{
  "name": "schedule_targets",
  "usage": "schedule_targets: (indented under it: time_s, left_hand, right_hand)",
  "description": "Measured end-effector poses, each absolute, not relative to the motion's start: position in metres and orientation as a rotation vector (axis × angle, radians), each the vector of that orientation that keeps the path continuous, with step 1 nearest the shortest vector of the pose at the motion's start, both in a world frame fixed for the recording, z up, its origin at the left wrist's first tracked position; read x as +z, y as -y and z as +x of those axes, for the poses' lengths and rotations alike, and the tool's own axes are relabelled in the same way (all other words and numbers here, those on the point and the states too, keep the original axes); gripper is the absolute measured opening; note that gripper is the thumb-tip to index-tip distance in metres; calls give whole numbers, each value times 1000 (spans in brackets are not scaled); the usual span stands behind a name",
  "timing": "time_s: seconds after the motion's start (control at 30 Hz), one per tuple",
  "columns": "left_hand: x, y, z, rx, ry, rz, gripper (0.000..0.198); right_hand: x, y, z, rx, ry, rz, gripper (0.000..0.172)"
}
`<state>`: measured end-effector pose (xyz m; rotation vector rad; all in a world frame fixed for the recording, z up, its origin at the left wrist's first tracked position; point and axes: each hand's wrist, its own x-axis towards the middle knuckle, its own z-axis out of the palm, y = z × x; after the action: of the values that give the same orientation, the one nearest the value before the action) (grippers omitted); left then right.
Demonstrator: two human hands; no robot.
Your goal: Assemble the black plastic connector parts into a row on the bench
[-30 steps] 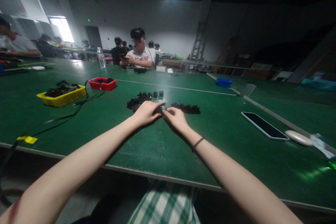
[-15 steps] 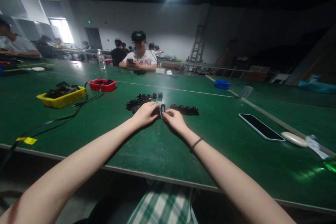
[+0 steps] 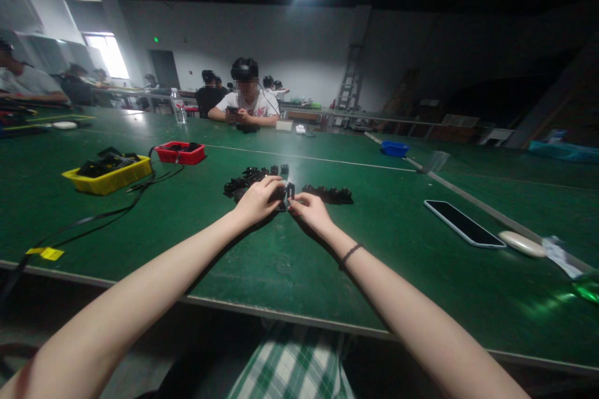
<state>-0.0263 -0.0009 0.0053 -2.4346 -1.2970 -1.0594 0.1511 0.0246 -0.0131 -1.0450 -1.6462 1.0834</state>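
My left hand [image 3: 259,199] is closed around a black part, most of it hidden under the fingers. Close beside it, my right hand [image 3: 312,211] pinches a small upright black plastic piece [image 3: 291,191], which looks like a frame with a slot. The two hands almost meet, low over the green table [image 3: 281,262]. A loose pile of black parts [image 3: 236,185] lies behind and left of my left hand. Beyond my right hand, several black parts [image 3: 333,194] stand in a row. One small black block [image 3: 284,169] sits just past my fingers.
To the left are a yellow tray [image 3: 110,182] and a red tray [image 3: 199,156] of black parts, with a black cable [image 3: 135,199] alongside. A phone [image 3: 463,224] and a cream-coloured oval object [image 3: 521,244] lie right. A blue tray [image 3: 395,149] stands farther off. Opposite sits a person [image 3: 246,100].
Both hands stay near the same spot, with slight finger movement around the black pieces. The whole view has shifted a little; one of two small blocks behind my hands now shows less clearly.
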Motion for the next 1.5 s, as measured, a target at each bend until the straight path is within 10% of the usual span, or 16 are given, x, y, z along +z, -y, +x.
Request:
schedule_targets:
  time_s: [1.5]
  left_hand:
    - [5,1,-26,-1102,1238,-2540,31]
  right_hand:
    - [-18,-27,148,1195,1556,-931,35]
